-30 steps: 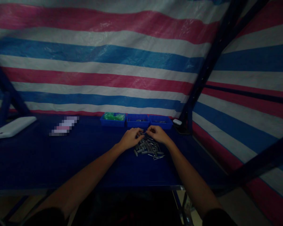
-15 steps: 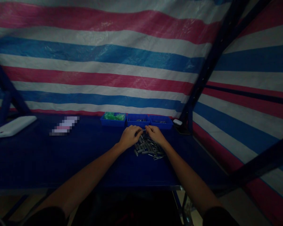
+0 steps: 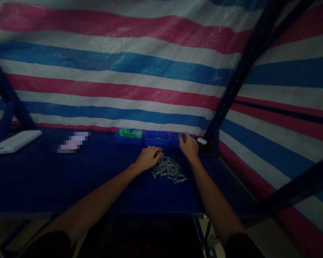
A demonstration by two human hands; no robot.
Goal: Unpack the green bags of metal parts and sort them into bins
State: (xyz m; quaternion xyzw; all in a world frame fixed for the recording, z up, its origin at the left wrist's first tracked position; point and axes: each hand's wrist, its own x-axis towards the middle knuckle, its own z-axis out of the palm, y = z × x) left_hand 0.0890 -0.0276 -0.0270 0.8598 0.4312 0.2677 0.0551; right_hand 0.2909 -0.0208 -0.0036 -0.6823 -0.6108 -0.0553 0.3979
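A heap of small grey cylinders and thin metal pins [image 3: 169, 169] lies on the dark blue table. My left hand [image 3: 149, 157] rests at the heap's upper left edge with its fingers curled closed; whatever is between them is hidden. Over the right-hand blue bin [image 3: 173, 141] is my right hand [image 3: 188, 145], thumb and finger pinched at what looks like a thin metal pin [image 3: 180, 134]. This hand covers much of that bin. The middle blue bin [image 3: 157, 143] contains small metal parts.
The left blue bin [image 3: 129, 141] holds green plastic bags. A white mouse-like object [image 3: 201, 141] lies beside the frame post at right. Farther left on the table [image 3: 97, 179] are a blurred-out item [image 3: 74, 141] and a white flat device [image 3: 17, 141]. Striped sheeting hangs behind.
My right hand has moved away from my left, up and right to the right-hand bin. My left hand has stayed near the heap. The view has shifted slightly.
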